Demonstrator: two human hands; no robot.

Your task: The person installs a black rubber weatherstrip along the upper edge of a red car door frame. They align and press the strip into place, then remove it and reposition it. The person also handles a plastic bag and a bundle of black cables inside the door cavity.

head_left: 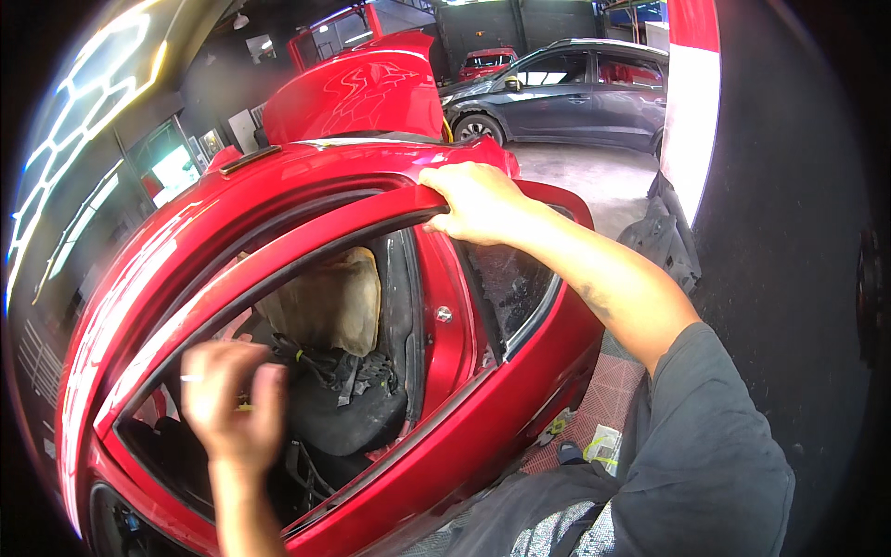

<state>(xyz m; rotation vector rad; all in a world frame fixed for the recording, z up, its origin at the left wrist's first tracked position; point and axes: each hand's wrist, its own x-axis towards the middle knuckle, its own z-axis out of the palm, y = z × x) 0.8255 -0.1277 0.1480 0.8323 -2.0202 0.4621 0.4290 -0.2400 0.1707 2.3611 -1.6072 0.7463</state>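
A red car door [548, 371] stands swung out from the red car body [121, 316]. My right hand [478, 200] is wrapped over the upper corner of the door's window frame, thumb on one side and fingers on the other. My left hand [232, 404], with a ring on one finger, is raised in front of the door's window opening; motion blurs its fingers, and nothing shows clearly in it. Through the opening I see a dark seat [348, 418] and a tan panel-like piece [325, 302] inside the car.
The red hood [362, 93] is raised at the front. Beyond it stands a dark grey car [575, 102]. A dark wall [789, 232] and a red-and-white pillar [694, 102] rise on my right, with dark sheeting [661, 237] beside them. Red floor tiles [594, 395] lie below the door.
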